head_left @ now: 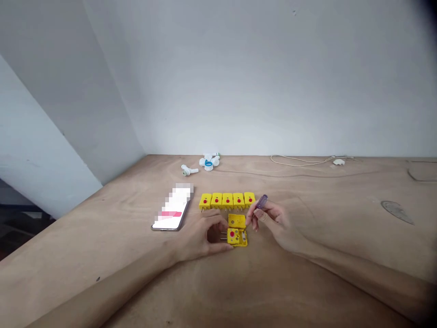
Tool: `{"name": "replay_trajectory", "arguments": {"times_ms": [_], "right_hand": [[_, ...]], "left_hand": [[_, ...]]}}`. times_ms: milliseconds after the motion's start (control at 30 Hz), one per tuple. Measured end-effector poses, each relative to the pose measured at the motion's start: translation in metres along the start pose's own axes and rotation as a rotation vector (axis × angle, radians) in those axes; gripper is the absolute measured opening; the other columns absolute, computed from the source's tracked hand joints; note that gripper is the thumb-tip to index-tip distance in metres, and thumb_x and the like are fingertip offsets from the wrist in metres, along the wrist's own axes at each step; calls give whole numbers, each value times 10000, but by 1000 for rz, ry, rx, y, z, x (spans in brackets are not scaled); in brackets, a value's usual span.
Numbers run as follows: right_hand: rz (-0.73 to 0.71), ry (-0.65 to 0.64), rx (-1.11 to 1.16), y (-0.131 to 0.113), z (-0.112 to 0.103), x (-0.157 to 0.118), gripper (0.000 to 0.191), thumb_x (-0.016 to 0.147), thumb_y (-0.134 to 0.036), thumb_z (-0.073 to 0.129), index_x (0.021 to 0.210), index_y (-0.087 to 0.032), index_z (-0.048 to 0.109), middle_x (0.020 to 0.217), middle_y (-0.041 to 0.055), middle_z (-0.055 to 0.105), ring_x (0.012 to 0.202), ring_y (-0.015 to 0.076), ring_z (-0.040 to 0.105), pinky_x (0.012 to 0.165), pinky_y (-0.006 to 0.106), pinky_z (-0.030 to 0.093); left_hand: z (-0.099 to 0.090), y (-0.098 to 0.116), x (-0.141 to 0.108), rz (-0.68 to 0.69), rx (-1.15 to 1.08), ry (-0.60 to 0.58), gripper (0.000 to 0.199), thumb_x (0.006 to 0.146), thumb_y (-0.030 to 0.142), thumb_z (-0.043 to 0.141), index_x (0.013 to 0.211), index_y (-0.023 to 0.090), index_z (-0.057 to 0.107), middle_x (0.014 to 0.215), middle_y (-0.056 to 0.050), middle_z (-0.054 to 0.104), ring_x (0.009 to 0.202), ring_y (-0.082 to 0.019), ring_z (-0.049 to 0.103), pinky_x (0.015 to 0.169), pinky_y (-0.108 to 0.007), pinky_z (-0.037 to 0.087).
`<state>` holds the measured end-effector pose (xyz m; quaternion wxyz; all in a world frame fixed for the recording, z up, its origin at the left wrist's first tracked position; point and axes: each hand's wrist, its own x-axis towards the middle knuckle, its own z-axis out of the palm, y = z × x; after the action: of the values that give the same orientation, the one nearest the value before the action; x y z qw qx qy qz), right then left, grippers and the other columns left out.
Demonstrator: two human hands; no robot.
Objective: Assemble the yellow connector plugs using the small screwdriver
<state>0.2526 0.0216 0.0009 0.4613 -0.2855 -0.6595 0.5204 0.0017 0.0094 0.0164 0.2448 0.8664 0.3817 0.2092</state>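
Plywood work table under a white sloped wall, its left edge falling away at lower left of the frame. Smartphone lying at an angle left of centre, screen pixelated. Beyond it at the far edge, white plastic tube fittings, one with a blue ring. Five yellow plastic plugs, each with a red dot, lined up side by side at centre, tight together, metal pins toward the viewer. Just below the row, a sixth yellow plug opened into two halves, the cover lying directly above the base, with metal terminals showing and two pins pointing left. Left hand curved around the base's left side, fingers touching it, pins inside the cupped hand. Right hand just to the right of the open plug, thumb and forefinger pinched together on a small purple-handled tool, its tip hidden. Plywood running on past the right hand to the frame's right edge. Thin white cord along the far edge at upper right.
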Motion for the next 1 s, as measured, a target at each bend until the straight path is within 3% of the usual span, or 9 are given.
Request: {"name": "replay_trajectory", "arguments": {"times_ms": [267, 600, 833, 1000], "right_hand": [[67, 54, 122, -1, 4, 7, 304, 790, -421, 810, 832, -196, 610, 734, 11, 711, 575, 129, 610, 551, 248, 504], [10, -58, 10, -4, 1, 0, 332, 987, -476, 557, 984, -170, 687, 910, 67, 693, 669, 133, 592, 623, 272, 515], [79, 40, 137, 1, 4, 6, 287, 777, -379, 833, 847, -192, 627, 757, -8, 656, 597, 113, 594, 552, 229, 514], [50, -43, 35, -1, 0, 5, 280, 968, -442, 604, 962, -172, 675, 863, 44, 697, 607, 108, 594, 585, 246, 513]], "left_hand": [[0, 1, 0, 1, 24, 2, 286, 823, 431, 756, 948, 196, 652, 896, -31, 639, 814, -205, 574, 704, -305, 434], [2, -4, 0, 7, -6, 9, 309, 820, 457, 757, 948, 194, 658, 918, -41, 670, 826, -209, 598, 737, -315, 476], [1, -3, -1, 4, 8, 11, 293, 813, 439, 761, 945, 199, 657, 933, -42, 667, 836, -214, 600, 730, -317, 473], [2, -4, -1, 3, 9, 30, 301, 802, 450, 768, 898, 195, 640, 917, -37, 666, 823, -210, 601, 715, -313, 467]]}}
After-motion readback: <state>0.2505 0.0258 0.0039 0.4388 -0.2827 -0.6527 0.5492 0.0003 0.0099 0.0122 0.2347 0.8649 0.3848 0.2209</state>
